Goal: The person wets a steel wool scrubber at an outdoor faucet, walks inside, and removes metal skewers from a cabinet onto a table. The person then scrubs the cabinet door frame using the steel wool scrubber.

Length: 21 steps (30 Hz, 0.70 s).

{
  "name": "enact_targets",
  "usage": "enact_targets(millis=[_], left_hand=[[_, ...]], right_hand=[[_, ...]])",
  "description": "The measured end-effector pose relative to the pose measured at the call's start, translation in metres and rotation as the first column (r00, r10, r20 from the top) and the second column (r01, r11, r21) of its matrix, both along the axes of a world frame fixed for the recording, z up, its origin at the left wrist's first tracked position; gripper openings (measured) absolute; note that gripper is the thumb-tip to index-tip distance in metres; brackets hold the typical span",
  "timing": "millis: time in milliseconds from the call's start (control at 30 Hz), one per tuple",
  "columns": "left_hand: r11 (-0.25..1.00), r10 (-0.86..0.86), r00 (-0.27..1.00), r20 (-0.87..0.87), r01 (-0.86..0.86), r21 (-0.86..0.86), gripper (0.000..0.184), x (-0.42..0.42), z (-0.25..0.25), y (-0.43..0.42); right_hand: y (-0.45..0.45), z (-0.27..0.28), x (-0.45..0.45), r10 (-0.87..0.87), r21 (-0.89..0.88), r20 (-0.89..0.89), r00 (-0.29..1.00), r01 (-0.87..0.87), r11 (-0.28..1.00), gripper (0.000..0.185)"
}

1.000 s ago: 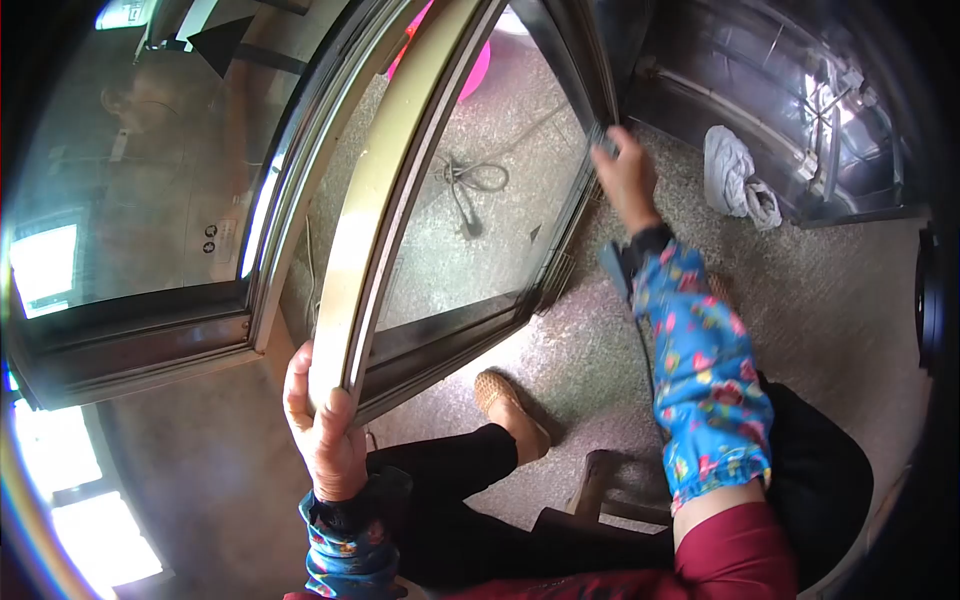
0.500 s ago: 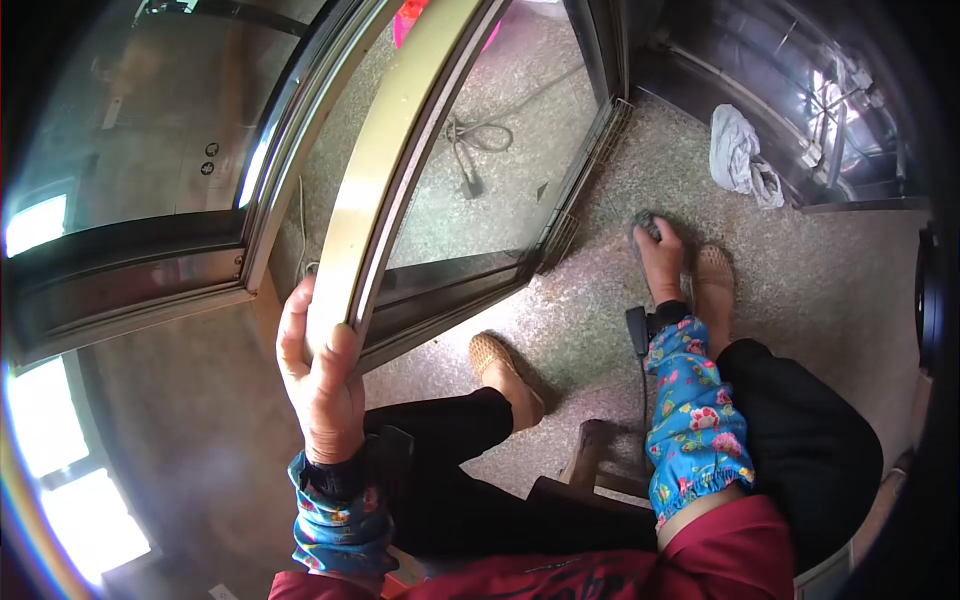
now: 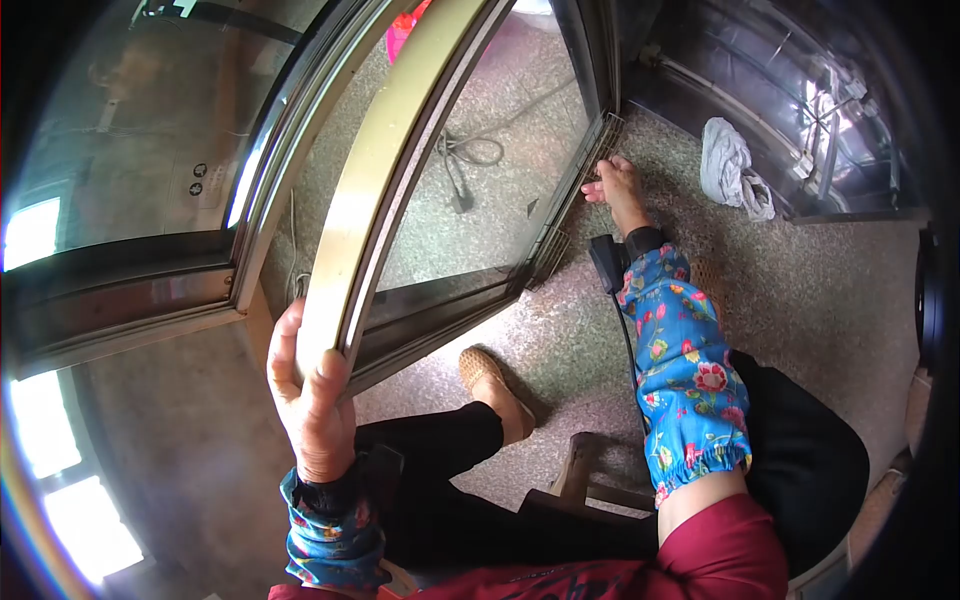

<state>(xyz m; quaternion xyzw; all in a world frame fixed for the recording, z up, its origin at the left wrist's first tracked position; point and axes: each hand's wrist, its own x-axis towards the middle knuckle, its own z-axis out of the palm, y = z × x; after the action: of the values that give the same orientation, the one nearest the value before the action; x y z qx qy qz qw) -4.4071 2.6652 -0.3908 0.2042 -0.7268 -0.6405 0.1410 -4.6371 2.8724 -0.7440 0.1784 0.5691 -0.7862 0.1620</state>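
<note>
My left hand (image 3: 312, 400) grips the lower end of a glass door (image 3: 345, 240) with a gold-coloured edge strip, thumb on one side and fingers on the other. My right hand (image 3: 618, 192) reaches out to the door's far side, beside a narrow wire rack (image 3: 590, 170) on the door's inner face. Its fingers are bent toward the rack, and what they hold, if anything, cannot be made out. The floor and a coiled cord (image 3: 470, 150) show through the door glass.
A crumpled white cloth (image 3: 733, 170) lies on the floor at the right, next to a shiny metal cabinet interior (image 3: 800, 110). Another glass panel (image 3: 130, 130) stands at the left. My sandalled foot (image 3: 495, 390) and a wooden stool (image 3: 575, 475) are below.
My right hand has moved up and left, from the floor by my foot to the door's rack. The dark grey lump under it no longer shows. My left hand keeps its hold.
</note>
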Motion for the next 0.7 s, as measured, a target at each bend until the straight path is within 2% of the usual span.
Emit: enact_targets(millis=[67, 167, 333, 433, 533, 567, 633, 667, 700], left_hand=[[0.999, 0.020, 1.000, -0.005, -0.020, -0.034, 0.062, -0.002, 0.001, 0.004], [0.998, 0.025, 1.000, 0.006, -0.025, -0.051, 0.063, -0.003, 0.002, 0.005], [0.999, 0.034, 0.999, -0.022, -0.034, -0.029, 0.062, -0.004, 0.002, 0.006], [0.997, -0.012, 1.000, 0.003, 0.012, -0.074, 0.061, 0.001, 0.001, 0.002], [0.999, 0.007, 1.000, -0.003, -0.007, -0.037, 0.061, -0.005, 0.002, 0.005], [0.999, 0.006, 1.000, -0.010, -0.007, -0.054, 0.060, -0.003, 0.001, 0.003], [0.998, 0.007, 1.000, -0.010, -0.008, -0.068, 0.060, -0.001, 0.001, 0.002], [0.999, 0.005, 1.000, -0.008, -0.005, -0.047, 0.060, -0.003, 0.002, 0.005], [1.000, 0.003, 1.000, 0.001, -0.003, -0.031, 0.059, -0.006, 0.004, 0.009]], right_hand=[[-0.003, -0.002, 0.000, -0.026, 0.048, -0.011, 1.000, 0.026, 0.998, 0.018], [0.001, 0.005, 0.002, 0.020, 0.067, -0.062, 0.998, -0.016, 0.998, 0.018], [0.000, -0.002, -0.002, -0.021, 0.041, -0.046, 0.999, 0.023, 0.999, 0.018], [0.001, -0.005, 0.007, 0.003, 0.008, -0.034, 0.999, -0.003, 1.000, 0.026], [0.000, -0.001, 0.012, -0.056, -0.036, -0.027, 0.998, 0.055, 0.998, 0.051], [-0.003, -0.001, 0.023, -0.054, -0.039, -0.017, 0.998, 0.053, 0.998, 0.051], [-0.008, -0.009, 0.047, -0.005, 0.000, 0.021, 1.000, 0.005, 1.000, 0.046], [-0.010, -0.012, 0.063, 0.024, -0.032, 0.044, 0.999, -0.023, 0.999, 0.059], [-0.009, -0.013, 0.073, 0.143, -0.063, 0.060, 0.988, -0.139, 0.988, 0.058]])
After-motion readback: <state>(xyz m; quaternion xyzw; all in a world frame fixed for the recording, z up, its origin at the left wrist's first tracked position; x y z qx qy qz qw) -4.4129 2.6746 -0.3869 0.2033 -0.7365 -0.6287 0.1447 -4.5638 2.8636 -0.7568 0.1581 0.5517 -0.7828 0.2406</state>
